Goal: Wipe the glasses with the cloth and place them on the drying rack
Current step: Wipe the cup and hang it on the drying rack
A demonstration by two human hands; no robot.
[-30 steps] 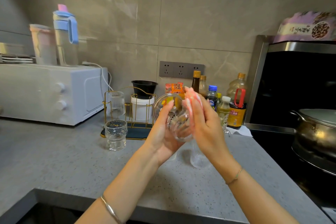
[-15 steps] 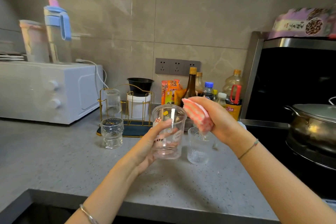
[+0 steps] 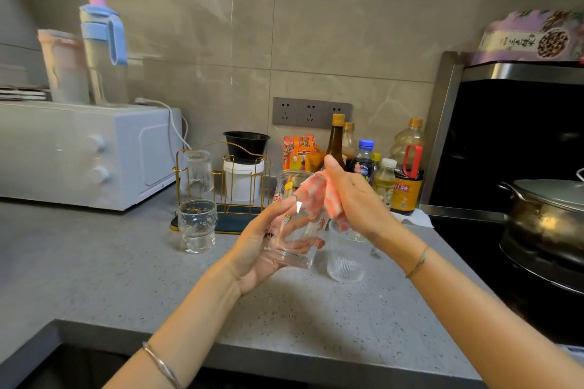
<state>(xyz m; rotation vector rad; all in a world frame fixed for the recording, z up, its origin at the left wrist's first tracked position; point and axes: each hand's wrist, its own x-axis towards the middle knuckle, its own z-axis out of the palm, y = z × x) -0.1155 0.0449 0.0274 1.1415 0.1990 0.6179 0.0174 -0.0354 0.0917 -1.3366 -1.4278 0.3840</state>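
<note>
Kitchen scene, viewed from beside the person. The grey speckled tabletop (image 3: 110, 262) carries a white oven (image 3: 79, 151) at 9 o'clock, and a lidded metal pot (image 3: 546, 218) sits on the hob at 3 o'clock. The gold wire drying rack (image 3: 234, 223) stands at 10 o'clock from the work, with one ribbed glass (image 3: 198, 172) upended on a peg.

Centre: the left hand (image 3: 256, 249) wraps its curled fingers and thumb round the lower body of a printed glass (image 3: 297, 221), held clear above the tabletop and tilted slightly. The right hand (image 3: 357, 202) pinches a bunched pink cloth (image 3: 319, 199) and presses it against the rim, at 1 o'clock on the glass.

Two more glasses stand on the tabletop: a ribbed tumbler (image 3: 346, 259) at 4 o'clock, just behind the held one, and an embossed glass (image 3: 197, 226) at 9 o'clock, just in front of the rack.

Handling, as a judgement: the printed glass looks light, thin-walled, rigid and brittle, and likely slick if damp. The firm hold belongs low on the body, near the thicker base, with rubbing pressure at the rim kept gentle. The cloth is soft and shapes itself to the curve.
</note>
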